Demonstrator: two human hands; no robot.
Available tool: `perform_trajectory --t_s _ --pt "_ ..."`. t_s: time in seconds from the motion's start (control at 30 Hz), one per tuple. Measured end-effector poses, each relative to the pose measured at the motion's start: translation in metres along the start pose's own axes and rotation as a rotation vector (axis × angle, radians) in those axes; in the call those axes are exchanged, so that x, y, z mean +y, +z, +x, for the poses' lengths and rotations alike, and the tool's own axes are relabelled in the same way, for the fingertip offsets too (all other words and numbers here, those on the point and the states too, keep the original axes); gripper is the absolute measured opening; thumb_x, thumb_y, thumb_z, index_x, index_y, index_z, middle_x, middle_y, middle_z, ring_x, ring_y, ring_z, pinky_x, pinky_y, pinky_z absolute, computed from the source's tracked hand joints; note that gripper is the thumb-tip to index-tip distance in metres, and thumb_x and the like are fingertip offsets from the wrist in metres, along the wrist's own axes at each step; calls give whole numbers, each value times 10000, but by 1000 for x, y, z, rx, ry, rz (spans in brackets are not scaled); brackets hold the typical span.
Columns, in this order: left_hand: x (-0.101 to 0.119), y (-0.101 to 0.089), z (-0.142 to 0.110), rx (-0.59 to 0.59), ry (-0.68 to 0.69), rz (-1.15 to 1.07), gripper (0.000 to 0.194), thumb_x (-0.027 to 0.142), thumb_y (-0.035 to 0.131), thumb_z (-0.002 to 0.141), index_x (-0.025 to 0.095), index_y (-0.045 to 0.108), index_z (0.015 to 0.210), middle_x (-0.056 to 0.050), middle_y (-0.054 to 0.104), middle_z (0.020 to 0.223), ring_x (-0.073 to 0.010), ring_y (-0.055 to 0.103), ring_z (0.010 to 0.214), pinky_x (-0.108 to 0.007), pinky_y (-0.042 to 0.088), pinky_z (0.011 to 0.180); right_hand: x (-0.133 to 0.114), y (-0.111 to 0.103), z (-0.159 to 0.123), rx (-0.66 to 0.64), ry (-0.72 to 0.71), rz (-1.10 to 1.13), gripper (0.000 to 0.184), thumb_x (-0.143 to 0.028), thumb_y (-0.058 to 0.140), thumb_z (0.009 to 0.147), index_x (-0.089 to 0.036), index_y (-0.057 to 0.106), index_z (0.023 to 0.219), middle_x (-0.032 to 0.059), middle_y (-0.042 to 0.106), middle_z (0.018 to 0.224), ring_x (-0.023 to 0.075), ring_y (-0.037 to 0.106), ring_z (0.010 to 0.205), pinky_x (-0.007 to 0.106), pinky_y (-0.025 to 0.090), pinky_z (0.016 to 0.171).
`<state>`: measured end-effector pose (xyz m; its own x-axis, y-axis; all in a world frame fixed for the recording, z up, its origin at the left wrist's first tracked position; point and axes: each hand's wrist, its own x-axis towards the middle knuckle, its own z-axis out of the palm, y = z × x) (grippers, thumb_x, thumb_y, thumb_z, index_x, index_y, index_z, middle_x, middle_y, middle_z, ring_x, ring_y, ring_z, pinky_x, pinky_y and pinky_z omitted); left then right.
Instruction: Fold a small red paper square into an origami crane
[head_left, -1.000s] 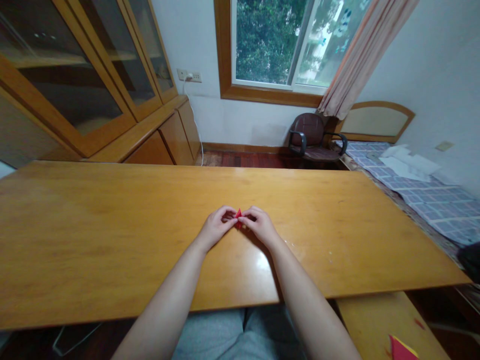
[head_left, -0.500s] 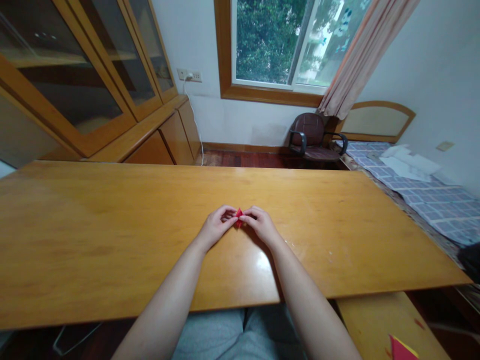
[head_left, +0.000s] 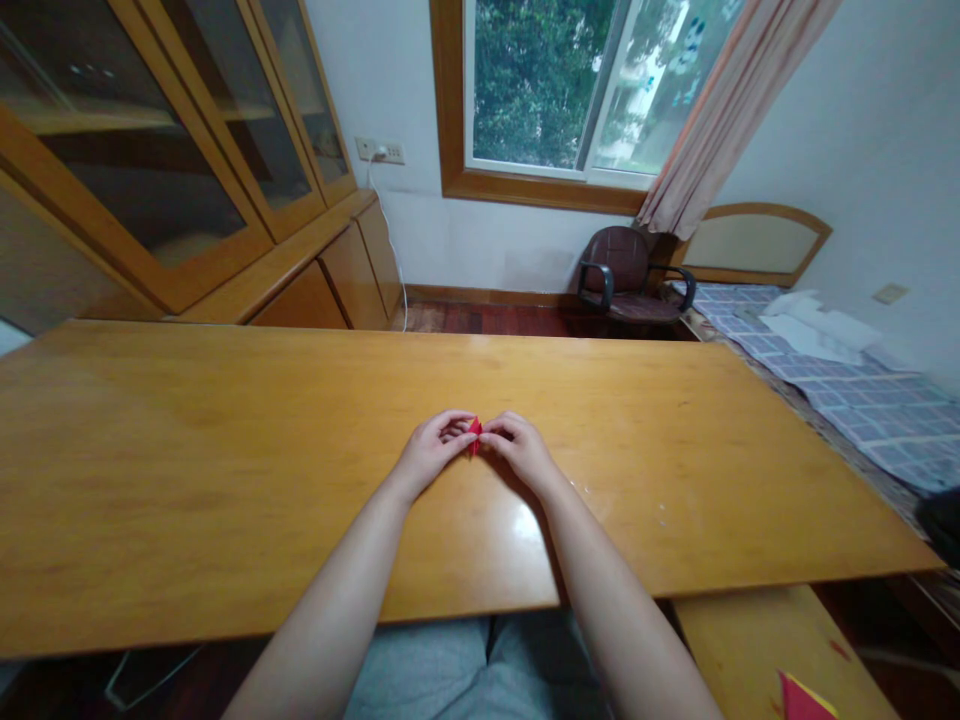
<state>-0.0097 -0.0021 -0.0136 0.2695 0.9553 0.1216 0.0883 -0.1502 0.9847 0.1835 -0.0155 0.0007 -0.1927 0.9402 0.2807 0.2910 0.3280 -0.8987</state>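
Observation:
A small red folded paper piece (head_left: pixel 475 432) is pinched between my two hands, just above the middle of the wooden table (head_left: pixel 225 450). My left hand (head_left: pixel 436 443) grips its left side between thumb and fingers. From the right, my right hand (head_left: pixel 517 441) holds it with thumb and fingertips. The fingers cover much of the paper, so its exact folded shape is hard to make out.
At the lower right, a red and yellow paper piece (head_left: pixel 804 697) lies on a lower wooden surface (head_left: pixel 757 630). Beyond the table stand a brown armchair (head_left: pixel 626 270) and a glass-door cabinet (head_left: pixel 217 270). A bed (head_left: pixel 862 380) is on the right.
The red paper has shifted and turned very slightly to the left between my fingers. Both hands stay almost where they were.

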Motion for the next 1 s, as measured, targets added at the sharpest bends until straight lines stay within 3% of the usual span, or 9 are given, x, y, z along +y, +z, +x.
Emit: perform_trajectory --t_s 0.13,0.3,0.57,1.0 --pt "1 0 1 -1 -17 25 383 366 725 769 164 657 1087 -60 693 945 -182 659 860 -320 538 818 1 1 0 -7 -3 -11 90 -269 688 835 -186 721 825 28 662 812 158 600 790 273 450 744" --pt "9 -2 -1 -13 64 164 250 375 681 811 178 707 963 -54 704 938 -188 659 856 -315 531 810 6 4 -1 -4 92 67 140 -313 693 815 -180 703 857 13 677 764 146 598 694 265 464 688" --pt "12 -2 -1 -15 114 242 229 383 639 843 190 723 935 -52 711 917 -192 660 867 -314 522 815 6 4 -2 5 114 56 161 -330 690 802 -171 696 823 17 683 741 146 596 671 258 461 658" --pt "11 -1 1 74 28 107 267 411 662 795 172 709 905 -59 738 899 -202 680 846 -330 544 824 6 7 0 0 126 36 244 -400 716 797 -175 690 888 35 683 800 145 606 675 257 476 649"
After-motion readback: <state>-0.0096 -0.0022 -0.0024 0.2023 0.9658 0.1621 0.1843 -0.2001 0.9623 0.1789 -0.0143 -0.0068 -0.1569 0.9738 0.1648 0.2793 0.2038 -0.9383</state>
